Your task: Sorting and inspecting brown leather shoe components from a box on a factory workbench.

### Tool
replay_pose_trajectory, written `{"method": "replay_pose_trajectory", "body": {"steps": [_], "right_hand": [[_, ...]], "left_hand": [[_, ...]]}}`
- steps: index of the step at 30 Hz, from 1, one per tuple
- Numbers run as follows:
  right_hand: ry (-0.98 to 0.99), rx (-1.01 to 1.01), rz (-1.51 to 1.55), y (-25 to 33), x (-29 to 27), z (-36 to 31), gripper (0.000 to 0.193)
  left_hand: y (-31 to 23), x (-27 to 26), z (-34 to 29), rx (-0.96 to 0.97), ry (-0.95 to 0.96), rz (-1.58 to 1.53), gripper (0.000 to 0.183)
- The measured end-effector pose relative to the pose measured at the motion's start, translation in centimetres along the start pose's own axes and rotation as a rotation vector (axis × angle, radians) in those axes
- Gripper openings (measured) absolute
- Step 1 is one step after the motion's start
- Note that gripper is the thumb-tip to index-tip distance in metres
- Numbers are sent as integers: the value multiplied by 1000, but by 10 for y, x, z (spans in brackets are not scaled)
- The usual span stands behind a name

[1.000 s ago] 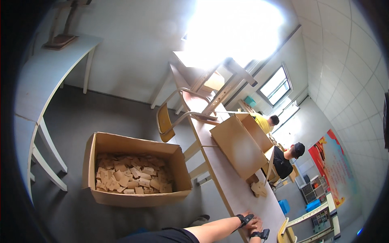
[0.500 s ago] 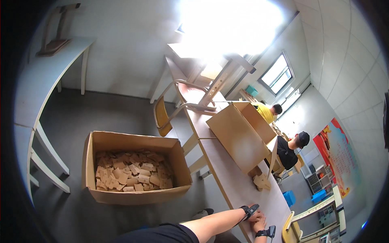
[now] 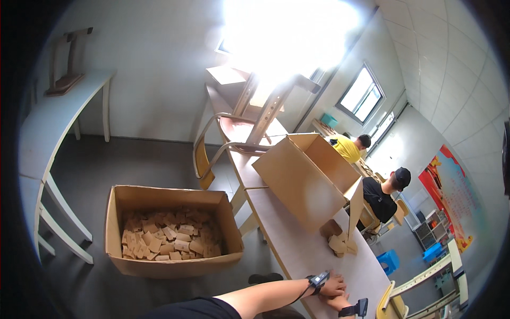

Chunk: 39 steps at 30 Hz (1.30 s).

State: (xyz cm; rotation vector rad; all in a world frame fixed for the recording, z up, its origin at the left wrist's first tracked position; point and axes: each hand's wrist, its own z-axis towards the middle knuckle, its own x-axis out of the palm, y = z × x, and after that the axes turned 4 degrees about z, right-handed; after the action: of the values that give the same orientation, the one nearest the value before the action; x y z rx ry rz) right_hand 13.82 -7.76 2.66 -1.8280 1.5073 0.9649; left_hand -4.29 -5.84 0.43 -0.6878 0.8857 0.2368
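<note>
My left hand (image 3: 333, 285) lies on the pale table with its fingers stretched out, and a black band with a small device circles its wrist. Close against it is my right hand (image 3: 337, 302), its fingers stretched toward the left one and partly overlapped by it; a similar device sits on that wrist. Neither hand shows anything held. Farther along the table, small brown cardboard pieces (image 3: 341, 245) lie beside a large open cardboard box (image 3: 300, 178), which is tilted in this view.
A second open carton (image 3: 175, 267) on the floor at left holds many small cardboard pieces (image 3: 170, 236). An upturned chair (image 3: 239, 133) rests on the table. Two people sit beyond, one in a yellow shirt (image 3: 348, 149), one in black (image 3: 378, 199). A blue stool (image 3: 389, 261) stands at right.
The view has shifted a little, so the boxes and table sit lower and farther left. My left hand has spread flatter on the table beside the right one.
</note>
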Motion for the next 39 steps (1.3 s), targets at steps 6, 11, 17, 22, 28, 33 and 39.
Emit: {"method": "replay_pose_trajectory", "body": {"steps": [6, 11, 17, 22, 28, 33, 39], "right_hand": [[72, -73, -44, -1, -16, 17, 107], [-56, -170, 140, 47, -50, -31, 99], [-537, -348, 42, 28, -10, -15, 95], [-672, -391, 218, 30, -4, -14, 83], [-737, -560, 334, 14, -17, -17, 46], [-831, -761, 583, 14, -18, -11, 20], [-698, -880, 947, 15, -14, -19, 19]], "left_hand": [[17, 20, 12, -27, -18, 104, 49], [33, -6, 31, 33, 153, 45, 56], [17, -26, 40, 65, 190, 67, 61], [21, -31, 50, 89, 300, -1, 59], [38, -31, 54, 221, 261, -235, 43], [50, -28, 58, 300, 91, -174, 27], [41, -34, 58, 193, -126, -212, 22]]}}
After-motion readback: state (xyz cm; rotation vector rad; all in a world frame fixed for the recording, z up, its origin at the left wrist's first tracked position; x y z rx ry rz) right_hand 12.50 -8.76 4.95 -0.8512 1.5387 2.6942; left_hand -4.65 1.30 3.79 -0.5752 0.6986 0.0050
